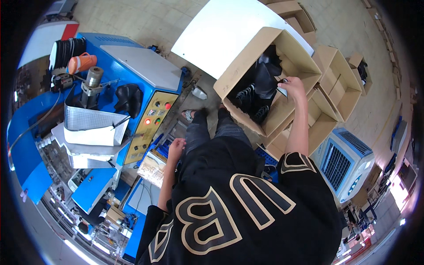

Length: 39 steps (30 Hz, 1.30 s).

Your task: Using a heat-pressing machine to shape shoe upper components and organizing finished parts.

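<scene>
My right hand (293, 87) reaches over the open cardboard box (298, 52), its fingers pinched on a small dark piece with a pale edge that I cannot make out. Below it, black shaped pieces (266, 81), like shoe uppers, are piled in the box. Ribbed black pieces with pale edges (247, 95) lie beside them. My left hand (177, 146) hangs by my left thigh with its fingers loosely curled and nothing visible in them.
At left stands a blue machine with a yellow button panel (150, 126), a metal press head (92, 86), an orange bottle (82, 63) and a black piece (128, 99). More cardboard boxes (340, 81), a white table (221, 33) and an air cooler (342, 165) surround the right side.
</scene>
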Tool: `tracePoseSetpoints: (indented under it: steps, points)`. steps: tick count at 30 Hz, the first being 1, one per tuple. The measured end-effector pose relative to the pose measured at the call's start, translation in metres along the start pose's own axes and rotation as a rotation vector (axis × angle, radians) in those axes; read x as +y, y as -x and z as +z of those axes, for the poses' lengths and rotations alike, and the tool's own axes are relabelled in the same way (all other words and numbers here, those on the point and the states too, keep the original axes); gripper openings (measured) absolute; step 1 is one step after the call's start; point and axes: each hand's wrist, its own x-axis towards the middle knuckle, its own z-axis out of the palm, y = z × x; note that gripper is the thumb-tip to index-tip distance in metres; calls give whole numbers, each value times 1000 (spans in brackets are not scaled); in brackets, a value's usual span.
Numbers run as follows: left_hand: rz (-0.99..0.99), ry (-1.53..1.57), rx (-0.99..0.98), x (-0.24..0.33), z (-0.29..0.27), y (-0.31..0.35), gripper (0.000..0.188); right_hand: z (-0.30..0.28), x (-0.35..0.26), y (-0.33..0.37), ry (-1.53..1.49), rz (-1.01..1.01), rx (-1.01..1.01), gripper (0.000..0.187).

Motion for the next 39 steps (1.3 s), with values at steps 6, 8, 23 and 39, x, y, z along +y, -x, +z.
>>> tracePoseSetpoints:
  steps: [6,8,23,39]
  points:
    - [-12,16,10,-4,0,-9,22,18,-51,15,17,-29,156,27]
    - [8,7,0,3,1,-13,22,28,-49,4,61,-42,171,31]
    - [-14,-26,-6,-8,-2,-12,23,24,-64,-6,0,85,340,36]
    - [-34,-11,-148,50,26,-29,28,97,-18,-43,-252,-2,224,57]
